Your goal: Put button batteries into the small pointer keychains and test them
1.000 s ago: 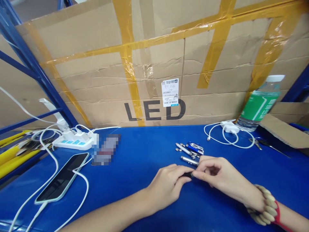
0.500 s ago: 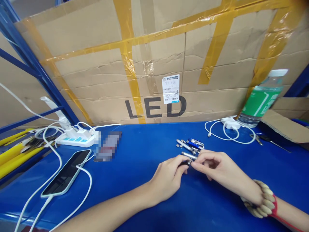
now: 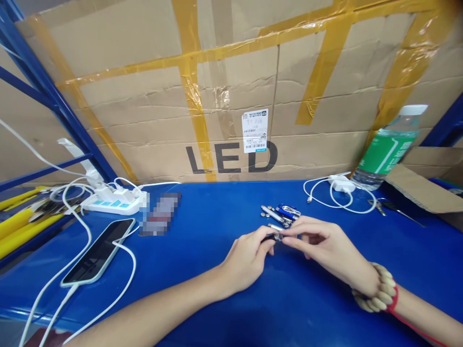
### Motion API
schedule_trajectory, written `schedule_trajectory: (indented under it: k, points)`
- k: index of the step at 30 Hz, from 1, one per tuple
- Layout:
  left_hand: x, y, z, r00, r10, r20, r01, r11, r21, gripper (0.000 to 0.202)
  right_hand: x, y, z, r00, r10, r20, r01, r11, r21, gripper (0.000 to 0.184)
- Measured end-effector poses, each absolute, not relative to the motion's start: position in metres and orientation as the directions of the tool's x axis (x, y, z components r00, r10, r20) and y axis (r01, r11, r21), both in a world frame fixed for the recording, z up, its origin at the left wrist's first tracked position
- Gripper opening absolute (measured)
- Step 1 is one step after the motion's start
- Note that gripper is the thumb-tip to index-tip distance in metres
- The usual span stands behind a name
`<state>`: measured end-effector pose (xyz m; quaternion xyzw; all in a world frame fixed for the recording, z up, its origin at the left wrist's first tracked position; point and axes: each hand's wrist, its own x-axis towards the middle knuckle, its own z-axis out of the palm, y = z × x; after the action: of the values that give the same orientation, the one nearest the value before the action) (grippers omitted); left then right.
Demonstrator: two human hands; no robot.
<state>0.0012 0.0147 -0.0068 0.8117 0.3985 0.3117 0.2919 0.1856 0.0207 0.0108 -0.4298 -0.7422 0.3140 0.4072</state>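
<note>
My left hand [image 3: 244, 262] is closed around a small black flashlight [image 3: 270, 238], whose silvery open end [image 3: 278, 236] points to the right. The thumb and forefinger of my right hand [image 3: 325, 243] pinch together at that end; whatever lies between the fingertips is too small to make out. Just beyond my fingers lies a silver tube [image 3: 275, 227], partly covered by them. Behind it are a slim silver flashlight [image 3: 269, 212], a blue flashlight with a clip [image 3: 287, 211] and several small button cells [image 3: 263, 215].
On the left of the blue table [image 3: 202, 221] are a phone [image 3: 99, 253] on a white cable and a power strip [image 3: 119, 206]. A water bottle [image 3: 385, 152], a white charger [image 3: 342, 183], keys [image 3: 378, 207] and an open carton [image 3: 423, 190] stand right. A large cardboard box [image 3: 152, 120] forms the back.
My right fingertips have drawn slightly back from the black flashlight, so its silvery end shows more clearly. Both hands appear slightly further left as the view shifts.
</note>
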Motion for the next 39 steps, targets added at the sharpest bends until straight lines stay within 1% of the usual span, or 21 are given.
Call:
schedule_trajectory:
  k: [6, 10, 15, 21, 24, 27, 30, 35, 39]
  points:
    - [-0.001, 0.013, -0.008, 0.508, 0.836, 0.208, 0.461, -0.468, 0.754, 0.014, 0.188, 0.024, 0.006, -0.32, 0.895, 0.311, 0.358, 0.418, -0.835, 0.024]
    - [-0.002, 0.012, -0.008, 0.532, 0.822, 0.205, 0.438, -0.475, 0.763, 0.011, 0.186, 0.024, 0.003, -0.319, 0.888, 0.332, 0.377, 0.44, -0.815, 0.026]
    - [-0.001, 0.011, -0.008, 0.531, 0.821, 0.21, 0.453, -0.484, 0.748, 0.009, 0.185, 0.025, 0.001, -0.326, 0.872, 0.365, 0.415, 0.478, -0.774, 0.031]
    - [0.0, 0.012, -0.01, 0.514, 0.814, 0.271, 0.47, -0.532, 0.704, 0.009, 0.19, 0.027, -0.004, -0.365, 0.895, 0.258, 0.473, 0.417, -0.776, 0.02]
    - [0.001, 0.013, -0.011, 0.503, 0.816, 0.286, 0.463, -0.534, 0.707, 0.008, 0.192, 0.028, -0.006, -0.387, 0.892, 0.234, 0.483, 0.412, -0.773, 0.018]
    - [0.0, 0.014, -0.011, 0.498, 0.82, 0.282, 0.438, -0.519, 0.734, 0.008, 0.191, 0.029, -0.006, -0.396, 0.888, 0.236, 0.49, 0.421, -0.764, 0.019]
    - [0.0, 0.014, -0.01, 0.508, 0.825, 0.25, 0.425, -0.492, 0.76, 0.008, 0.189, 0.028, -0.004, -0.377, 0.894, 0.244, 0.489, 0.415, -0.767, 0.021]
    - [-0.002, 0.014, -0.009, 0.521, 0.817, 0.248, 0.432, -0.503, 0.749, 0.012, 0.187, 0.027, -0.001, -0.365, 0.899, 0.241, 0.461, 0.4, -0.792, 0.025]
    - [-0.002, 0.016, -0.009, 0.533, 0.811, 0.241, 0.426, -0.503, 0.752, 0.014, 0.186, 0.027, -0.001, -0.355, 0.91, 0.213, 0.476, 0.372, -0.797, 0.025]
